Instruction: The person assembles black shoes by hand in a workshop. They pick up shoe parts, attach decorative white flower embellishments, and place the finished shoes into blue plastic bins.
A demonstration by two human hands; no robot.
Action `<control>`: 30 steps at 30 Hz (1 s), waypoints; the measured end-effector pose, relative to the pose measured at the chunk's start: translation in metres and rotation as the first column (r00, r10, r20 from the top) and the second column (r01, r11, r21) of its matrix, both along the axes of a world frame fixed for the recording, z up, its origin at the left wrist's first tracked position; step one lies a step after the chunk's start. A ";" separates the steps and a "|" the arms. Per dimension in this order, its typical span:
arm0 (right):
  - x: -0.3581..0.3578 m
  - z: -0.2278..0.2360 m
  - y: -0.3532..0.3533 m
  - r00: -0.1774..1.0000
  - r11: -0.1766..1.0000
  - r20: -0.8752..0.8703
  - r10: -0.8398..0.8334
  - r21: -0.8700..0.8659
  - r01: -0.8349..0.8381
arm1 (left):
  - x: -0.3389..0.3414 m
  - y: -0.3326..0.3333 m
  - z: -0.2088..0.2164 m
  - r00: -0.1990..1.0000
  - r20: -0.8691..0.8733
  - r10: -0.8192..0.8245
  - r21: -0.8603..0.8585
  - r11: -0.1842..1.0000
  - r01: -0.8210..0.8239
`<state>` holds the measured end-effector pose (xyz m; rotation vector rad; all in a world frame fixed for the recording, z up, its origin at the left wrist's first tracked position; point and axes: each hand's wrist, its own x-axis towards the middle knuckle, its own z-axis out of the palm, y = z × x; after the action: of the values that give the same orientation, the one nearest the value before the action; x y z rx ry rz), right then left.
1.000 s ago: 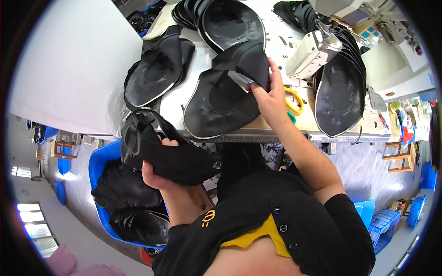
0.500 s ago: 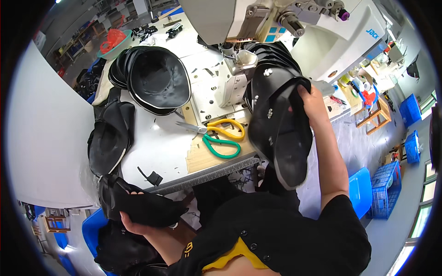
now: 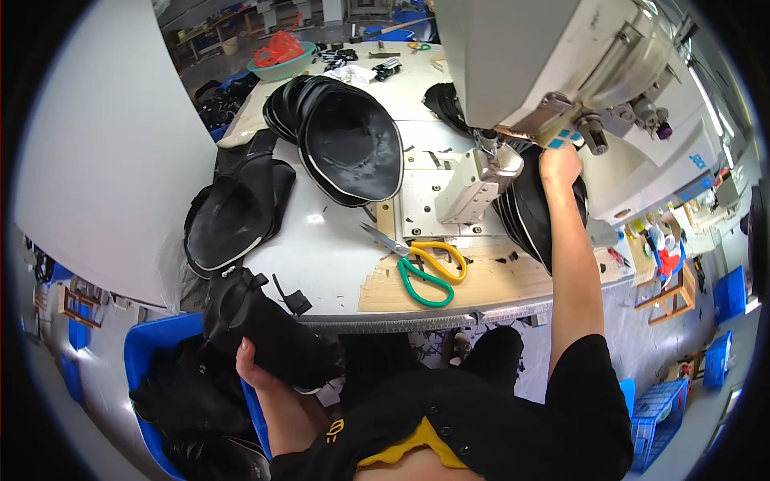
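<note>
My left hand (image 3: 255, 370) is closed around a black shoe upper (image 3: 277, 345) at the table's front left edge; most of its fingers are behind the piece. My right hand (image 3: 560, 168) reaches far forward over a stack of black shoe uppers (image 3: 525, 200), right of the sewing machine's post (image 3: 473, 188). Its fingers are hidden, so their grip does not show. Another stack of black uppers with pale rims (image 3: 353, 144) lies left of the post. Nearer the left edge rests a separate pair of uppers (image 3: 233, 224).
Scissors with yellow and green handles (image 3: 425, 272) lie open-bladed near the front edge. The sewing machine head (image 3: 513, 64) overhangs the right side. A blue bin (image 3: 164, 333) with black pieces stands at lower left. A green basin (image 3: 285, 68) holds red plastic.
My right hand has moved forward and left, from a raised shoe upper at the stack's near side to the stack's far end. My left hand keeps its upper. The view has shifted.
</note>
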<state>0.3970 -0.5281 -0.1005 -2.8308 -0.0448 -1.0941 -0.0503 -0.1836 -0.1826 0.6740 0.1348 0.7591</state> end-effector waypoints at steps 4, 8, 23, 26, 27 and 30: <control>0.019 0.006 0.020 0.931 0.949 0.319 0.177 0.196 -0.248 | -0.007 0.002 -0.003 0.998 -0.067 -0.006 0.004 1.000 0.007; 0.007 -0.001 0.028 0.964 0.985 0.256 0.067 0.140 -0.105 | 0.003 -0.006 0.010 0.997 -0.066 -0.033 -0.005 0.999 0.032; -0.038 0.017 -0.006 0.896 0.956 -0.338 0.288 0.054 -0.287 | 0.070 -0.033 0.042 0.939 -0.088 -0.333 -0.008 0.943 0.334; -0.061 0.018 -0.002 0.917 0.974 -0.357 0.178 -0.065 -0.215 | 0.084 -0.026 0.041 0.933 -0.055 -0.355 -0.086 0.933 0.350; -0.073 0.019 0.001 0.927 0.973 -0.333 0.176 -0.085 -0.215 | 0.086 -0.024 0.044 0.932 -0.031 -0.360 -0.114 0.928 0.355; -0.112 0.022 -0.003 0.949 0.954 -0.151 0.277 -0.075 -0.290 | 0.088 -0.019 0.048 0.933 0.048 -0.357 -0.122 0.925 0.360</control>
<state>0.2854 -0.5315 -0.0785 -2.8561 -0.4898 -0.8527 0.0381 -0.2029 -0.1347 0.5446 0.0342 0.4013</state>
